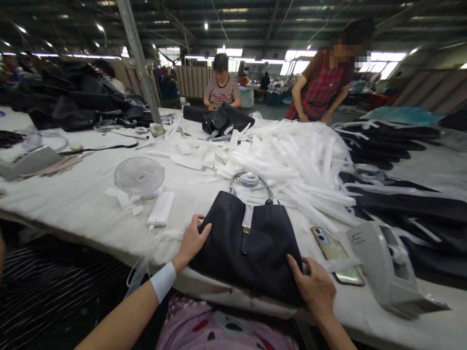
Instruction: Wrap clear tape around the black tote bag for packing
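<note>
A black handbag lies flat on the white-covered table in front of me, its strap with a gold clasp facing up and its wrapped handle pointing away. My left hand grips the bag's left edge, thumb on top. My right hand holds the bag's lower right corner. A white band circles my left wrist.
A small white fan and a power bank sit left of the bag. A phone and a grey tape dispenser lie to the right. White wrapping strips are heaped behind. Two people work at the far side with black bags.
</note>
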Demonstrator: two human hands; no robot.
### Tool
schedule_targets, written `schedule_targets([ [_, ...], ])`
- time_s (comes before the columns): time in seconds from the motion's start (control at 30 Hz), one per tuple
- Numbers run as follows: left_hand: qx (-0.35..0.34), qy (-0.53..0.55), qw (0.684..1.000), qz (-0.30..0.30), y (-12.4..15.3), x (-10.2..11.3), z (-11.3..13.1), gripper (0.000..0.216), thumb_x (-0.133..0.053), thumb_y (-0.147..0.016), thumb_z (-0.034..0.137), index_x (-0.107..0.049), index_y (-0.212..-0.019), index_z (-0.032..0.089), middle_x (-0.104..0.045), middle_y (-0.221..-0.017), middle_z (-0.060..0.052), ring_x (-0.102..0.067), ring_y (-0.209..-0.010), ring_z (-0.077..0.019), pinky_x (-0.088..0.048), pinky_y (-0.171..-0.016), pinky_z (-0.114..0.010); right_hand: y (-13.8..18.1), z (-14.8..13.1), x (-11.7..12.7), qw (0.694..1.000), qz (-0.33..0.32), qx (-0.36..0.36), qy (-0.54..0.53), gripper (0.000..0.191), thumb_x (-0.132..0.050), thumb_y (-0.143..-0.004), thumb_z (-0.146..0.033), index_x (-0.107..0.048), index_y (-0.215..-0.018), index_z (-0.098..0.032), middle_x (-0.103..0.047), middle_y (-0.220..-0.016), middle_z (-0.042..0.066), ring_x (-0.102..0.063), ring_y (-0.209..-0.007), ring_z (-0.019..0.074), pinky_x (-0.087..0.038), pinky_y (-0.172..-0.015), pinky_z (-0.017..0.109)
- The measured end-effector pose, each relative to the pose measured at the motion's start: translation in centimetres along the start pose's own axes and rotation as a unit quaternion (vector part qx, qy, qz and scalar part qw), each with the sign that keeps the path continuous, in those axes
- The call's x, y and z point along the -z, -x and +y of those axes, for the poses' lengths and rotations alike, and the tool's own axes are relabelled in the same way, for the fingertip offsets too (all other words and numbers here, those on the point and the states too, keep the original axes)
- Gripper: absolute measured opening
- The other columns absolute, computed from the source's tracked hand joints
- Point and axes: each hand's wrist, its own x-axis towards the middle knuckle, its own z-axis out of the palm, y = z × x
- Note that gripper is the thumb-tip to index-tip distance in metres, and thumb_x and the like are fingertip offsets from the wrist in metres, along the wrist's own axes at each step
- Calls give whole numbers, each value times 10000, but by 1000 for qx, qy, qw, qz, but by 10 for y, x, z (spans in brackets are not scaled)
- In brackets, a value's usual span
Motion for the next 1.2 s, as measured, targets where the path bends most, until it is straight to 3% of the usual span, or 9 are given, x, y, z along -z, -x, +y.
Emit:
schedule_targets([
  [0.2,-6,-55,998,11,7,0,7,260,-452,-890,392,-448,-1091,226,-491,-668,45,-564,-644,-179,-400,-668,-288,-14,-5,30,995,-42,-7,93,556,-422,-870,-660,-667,-857,-160,-650,-760,121,-588,-774,289,-393,-669,368],
  [0.33,-4,-98,995,-6,4,0,9,268,-415,-912,368,-423,-1133,216,-539,-703,21,-591,-675,-192,-402,-680,-292,-31,-37,47,992,15,102,75,443,-456,-909,-514,-630,-1109,-160,-636,-1107,163,-567,-1008,322,-390,-853,444],
  [0.4,1,-117,993,-15,1,1,10,275,-421,-913,364,-424,-1143,215,-559,-715,11,-605,-695,-196,-408,-674,-288,-40,-62,43,980,10,201,-5,417,-434,-935,-442,-578,-1213,-166,-598,-1231,153,-541,-1114,292,-366,-949,451],
  [0.47,3,-130,991,-17,-2,2,10,284,-436,-909,370,-432,-1149,218,-568,-711,10,-615,-701,-199,-413,-664,-282,-45,-86,30,956,-39,286,-62,423,-425,-943,-427,-540,-1275,-190,-558,-1310,144,-501,-1201,274,-343,-1009,463],
  [0.57,2,-145,989,-24,-5,4,12,289,-437,-912,384,-436,-1153,224,-579,-698,13,-624,-700,-198,-421,-659,-276,-46,-110,1,930,-130,337,-61,470,-439,-925,-488,-502,-1323,-245,-495,-1398,129,-431,-1280,309,-289,-1045,564],
  [0.73,-16,-168,984,-61,-11,9,14,269,-396,-936,407,-445,-1144,244,-615,-738,15,-638,-725,-182,-441,-686,-267,-41,-115,-27,927,-180,326,-46,531,-399,-922,-544,-452,-1367,-258,-445,-1444,124,-403,-1302,302,-238,-1085,582],
  [0.93,-64,-230,963,-129,-27,27,25,348,-459,-909,461,-485,-1175,238,-627,-718,-11,-644,-754,-226,-476,-701,-315,-40,-113,-20,930,-194,306,-60,530,-407,-916,-550,-452,-1369,-276,-443,-1447,115,-382,-1317,301,-208,-1101,581],
  [1.07,-131,-298,940,-105,-27,30,53,287,-458,-913,357,-557,-1120,185,-629,-1029,-142,-579,-1042,-314,-452,-884,-470,-39,-114,-15,932,-203,291,-71,535,-455,-899,-535,-446,-1373,-285,-435,-1454,104,-377,-1318,301,-188,-1113,576],
  [1.2,-291,-320,895,-109,-7,6,79,421,-375,-949,361,-439,-1339,219,-466,-1384,-147,-420,-1298,-298,-324,-1080,-484,-37,-111,-14,933,-213,278,-77,547,-473,-889,-534,-431,-1382,-300,-420,-1469,89,-355,-1335,301,-172,-1120,577],
])
